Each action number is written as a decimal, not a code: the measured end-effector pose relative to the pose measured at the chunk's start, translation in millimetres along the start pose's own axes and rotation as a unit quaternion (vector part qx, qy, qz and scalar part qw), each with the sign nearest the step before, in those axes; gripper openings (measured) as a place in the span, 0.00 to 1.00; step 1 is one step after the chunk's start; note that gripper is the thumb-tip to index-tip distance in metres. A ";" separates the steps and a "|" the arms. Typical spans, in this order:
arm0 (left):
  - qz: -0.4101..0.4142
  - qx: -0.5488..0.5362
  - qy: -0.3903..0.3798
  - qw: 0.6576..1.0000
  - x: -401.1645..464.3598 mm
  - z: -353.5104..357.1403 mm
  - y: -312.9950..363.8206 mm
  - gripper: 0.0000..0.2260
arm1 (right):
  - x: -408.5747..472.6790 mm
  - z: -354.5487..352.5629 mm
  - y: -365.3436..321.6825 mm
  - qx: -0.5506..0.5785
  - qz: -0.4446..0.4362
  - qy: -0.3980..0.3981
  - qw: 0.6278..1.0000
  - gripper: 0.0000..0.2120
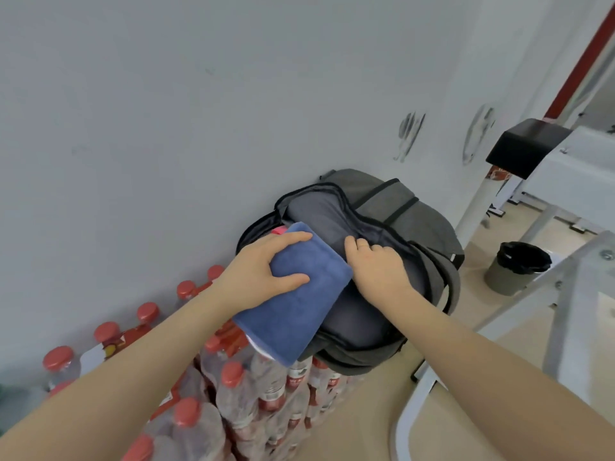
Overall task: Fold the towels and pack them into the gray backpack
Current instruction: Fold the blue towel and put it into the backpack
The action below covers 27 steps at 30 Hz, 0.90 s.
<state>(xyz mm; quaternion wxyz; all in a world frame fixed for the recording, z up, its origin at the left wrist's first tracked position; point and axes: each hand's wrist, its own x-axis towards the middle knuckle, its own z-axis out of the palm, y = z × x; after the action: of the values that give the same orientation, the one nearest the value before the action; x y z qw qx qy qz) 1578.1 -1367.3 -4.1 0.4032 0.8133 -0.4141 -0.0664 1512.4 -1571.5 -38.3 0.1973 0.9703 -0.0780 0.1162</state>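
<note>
Against a white wall [166, 111], atop stacked bottle packs [253, 394]: gray backpack [416, 214], which my right hand [379, 264] pulls open so my left hand [263, 264], gripping the folded blue towel [299, 311], can slide it in.

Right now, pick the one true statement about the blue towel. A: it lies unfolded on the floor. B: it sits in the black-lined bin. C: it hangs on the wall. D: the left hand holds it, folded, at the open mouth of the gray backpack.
D: the left hand grips the folded blue towel at the unzipped opening of the gray backpack, while the right hand holds the opening's edge.
</note>
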 end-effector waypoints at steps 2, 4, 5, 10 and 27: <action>-0.011 -0.030 -0.010 0.999 8.7 1.0 3.1 0.24 | 3.5 -15.5 18.0 0.013 0.029 0.027 0.999 0.23; -0.014 -0.064 -0.020 0.998 20.5 2.1 10.7 0.23 | 9.7 -30.7 38.6 0.033 0.059 0.033 0.997 0.17; -0.008 -0.083 -0.027 0.996 27.5 3.2 16.2 0.23 | 14.8 -34.0 47.8 0.065 0.064 0.031 0.995 0.13; 0.021 -0.038 -0.100 0.994 65.8 25.9 38.5 0.23 | 30.8 -44.7 70.5 0.143 0.062 -0.040 0.987 0.14; 0.241 0.320 -0.006 0.916 27.9 71.3 13.6 0.23 | 15.3 -26.4 58.4 0.174 0.064 -0.001 0.983 0.17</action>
<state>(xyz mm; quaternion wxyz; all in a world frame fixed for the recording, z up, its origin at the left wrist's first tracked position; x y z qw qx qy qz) 1556.3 -1435.0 -35.6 0.1226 0.7740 -0.5992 0.1639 1510.5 -1615.7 10.5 0.0178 0.9829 -0.1188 0.1397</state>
